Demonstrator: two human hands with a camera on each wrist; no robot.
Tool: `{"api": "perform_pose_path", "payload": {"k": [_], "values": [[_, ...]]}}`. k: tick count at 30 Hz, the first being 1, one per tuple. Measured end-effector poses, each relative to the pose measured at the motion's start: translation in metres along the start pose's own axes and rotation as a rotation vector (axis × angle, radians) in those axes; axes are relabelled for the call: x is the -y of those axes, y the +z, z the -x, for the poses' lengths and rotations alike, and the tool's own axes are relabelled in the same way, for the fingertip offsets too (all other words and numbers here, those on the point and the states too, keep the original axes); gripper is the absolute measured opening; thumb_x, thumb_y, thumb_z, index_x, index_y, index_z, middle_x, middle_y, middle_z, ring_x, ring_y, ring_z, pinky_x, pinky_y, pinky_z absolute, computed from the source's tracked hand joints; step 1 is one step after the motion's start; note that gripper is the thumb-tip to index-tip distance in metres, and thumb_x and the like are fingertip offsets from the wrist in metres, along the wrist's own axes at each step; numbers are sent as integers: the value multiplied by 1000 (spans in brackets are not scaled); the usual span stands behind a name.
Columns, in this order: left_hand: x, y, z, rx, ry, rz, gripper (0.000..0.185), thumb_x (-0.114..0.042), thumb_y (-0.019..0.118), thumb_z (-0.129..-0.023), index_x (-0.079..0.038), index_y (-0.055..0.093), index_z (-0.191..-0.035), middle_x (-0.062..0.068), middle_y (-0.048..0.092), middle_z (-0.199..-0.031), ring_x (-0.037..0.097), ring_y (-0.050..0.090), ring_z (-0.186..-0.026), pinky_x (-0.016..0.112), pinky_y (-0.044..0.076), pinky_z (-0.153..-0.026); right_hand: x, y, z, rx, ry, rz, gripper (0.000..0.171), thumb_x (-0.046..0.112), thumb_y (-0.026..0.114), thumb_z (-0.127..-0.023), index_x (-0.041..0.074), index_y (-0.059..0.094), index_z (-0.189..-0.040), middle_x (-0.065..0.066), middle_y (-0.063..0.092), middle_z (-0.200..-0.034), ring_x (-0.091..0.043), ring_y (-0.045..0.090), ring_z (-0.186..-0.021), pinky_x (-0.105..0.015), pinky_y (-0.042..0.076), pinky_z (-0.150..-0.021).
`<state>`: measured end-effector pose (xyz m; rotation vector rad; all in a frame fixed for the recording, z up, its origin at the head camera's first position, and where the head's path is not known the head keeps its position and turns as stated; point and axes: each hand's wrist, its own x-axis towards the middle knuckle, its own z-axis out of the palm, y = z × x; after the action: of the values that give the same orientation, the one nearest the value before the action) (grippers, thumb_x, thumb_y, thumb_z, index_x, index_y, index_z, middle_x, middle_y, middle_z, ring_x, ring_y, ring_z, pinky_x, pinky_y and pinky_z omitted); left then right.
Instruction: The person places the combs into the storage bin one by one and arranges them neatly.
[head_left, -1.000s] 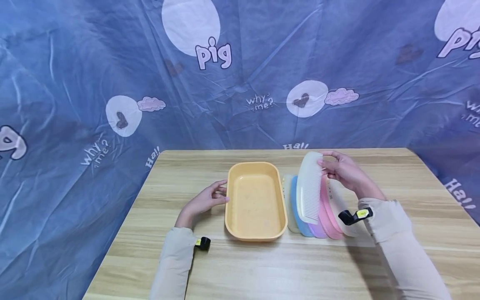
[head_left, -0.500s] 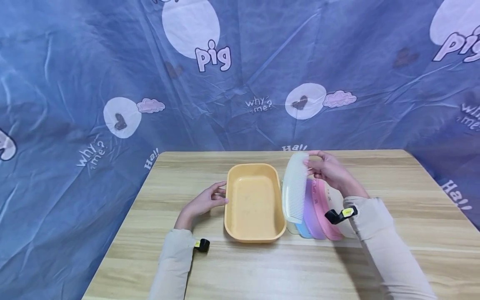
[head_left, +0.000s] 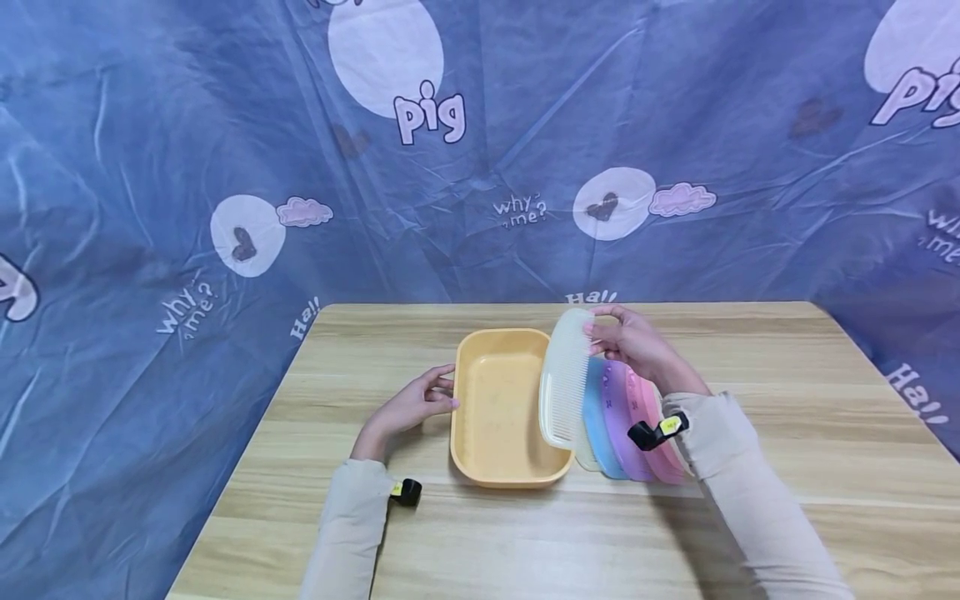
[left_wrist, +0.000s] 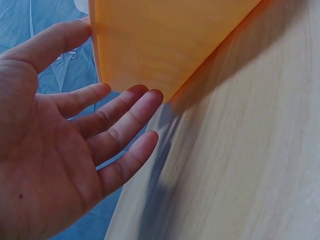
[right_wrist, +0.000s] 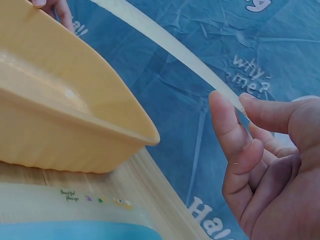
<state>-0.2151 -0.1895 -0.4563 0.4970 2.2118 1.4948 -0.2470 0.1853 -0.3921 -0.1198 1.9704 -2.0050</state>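
Observation:
My right hand [head_left: 633, 343] pinches a pale, almost white comb [head_left: 564, 379] near its far end. In the right wrist view the comb [right_wrist: 175, 47] appears nearly edge-on, between thumb and forefinger. It is held above the right rim of a yellow rectangular tray [head_left: 480, 467]. My left hand [head_left: 408, 407] rests against the tray's left side. In the left wrist view its thumb touches the rim and its relaxed, spread fingers [left_wrist: 122, 117] are at the outer wall. The tray's inside shows no other thing.
Right of the tray, several combs lie overlapping on the wooden table [head_left: 495, 550]: a pale one partly hidden, a blue comb [head_left: 600, 425], a purple comb [head_left: 624, 421] and pink ones [head_left: 660, 462]. A blue printed cloth [head_left: 480, 208] hangs behind the table.
The right hand has carried the pale comb leftward, from above the other combs to above the tray's right rim. The left hand and the tray have stayed in place.

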Motion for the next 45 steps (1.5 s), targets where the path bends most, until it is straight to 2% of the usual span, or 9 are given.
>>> {"api": "perform_pose_path", "payload": {"k": [6,9,17,28,36,45], "values": [[0,0,-1,-1,-7,16,71,-18,65,-92,-8,27,-152,22,48,-136,20,58,-109,36,47,-98,-3,11,-8,8,2,74,23,10,54,-97,14,41,-116,10,68,-65,-1,65,-58,-14,40,-50],[1,0,-2,2,-9,19,71,-19,65,-93,-8,27,-152,21,48,-135,19,58,-109,35,48,-97,-6,16,-13,12,4,111,26,11,55,-98,10,41,-120,10,68,-65,-1,66,-59,-14,40,-50],[2,-1,-2,-2,-8,15,71,-19,65,-93,-8,27,-151,21,49,-135,23,58,-112,37,47,-98,-9,34,-20,31,32,205,44,12,57,-96,-1,35,-132,10,67,-68,-4,67,-61,-17,39,-52],[-1,0,-2,-29,-27,-1,71,-19,65,-92,-11,28,-151,19,49,-137,27,55,-118,42,45,-101,-10,57,-30,86,42,203,44,11,59,-95,-1,35,-130,5,68,-66,-7,68,-60,-19,38,-51],[1,0,-4,-33,-25,-19,71,-20,65,-92,-10,28,-151,20,49,-136,28,55,-119,44,44,-103,-13,73,-36,88,55,258,47,9,59,-94,-5,34,-132,4,68,-61,-6,66,-55,-18,33,-47],[-1,-1,-3,-37,-26,-23,71,-20,66,-92,-9,28,-151,20,50,-136,29,55,-119,44,44,-103,-16,89,-42,93,101,260,46,5,58,-94,-3,34,-132,2,67,-66,-7,66,-54,-17,33,-46]]}}
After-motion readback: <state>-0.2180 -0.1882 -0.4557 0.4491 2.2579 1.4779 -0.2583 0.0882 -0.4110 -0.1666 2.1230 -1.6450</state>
